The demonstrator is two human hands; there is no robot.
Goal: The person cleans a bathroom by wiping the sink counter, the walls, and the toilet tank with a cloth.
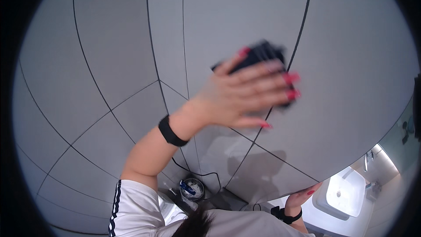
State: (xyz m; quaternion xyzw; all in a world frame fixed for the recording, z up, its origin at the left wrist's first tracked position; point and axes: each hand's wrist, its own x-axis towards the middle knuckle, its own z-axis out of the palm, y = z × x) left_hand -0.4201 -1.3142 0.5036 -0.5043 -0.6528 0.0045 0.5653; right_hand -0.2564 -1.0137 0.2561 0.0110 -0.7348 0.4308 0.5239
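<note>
My left hand (pixel 243 92), blurred, lies spread over a dark cloth (pixel 260 56) against the grey tiled wall (pixel 342 82). Parts of the cloth show past the fingers, while the rest is hidden under the hand. The fingers point right, across a dark joint between tiles. A black band (pixel 171 133) circles the left wrist. Low at the right, my right hand (pixel 296 199) is at the wall's lower edge, and no object shows in it. Some of its fingers are hard to make out. A black band is on that wrist too.
A white washbasin (pixel 345 192) with a metal tap (pixel 365 163) stands on a pale counter (pixel 320 219) at the right. Below my left arm are a round bin (pixel 192 189) with white and blue contents, a black cable (pixel 200 173) and a dark box-like object (pixel 227 199).
</note>
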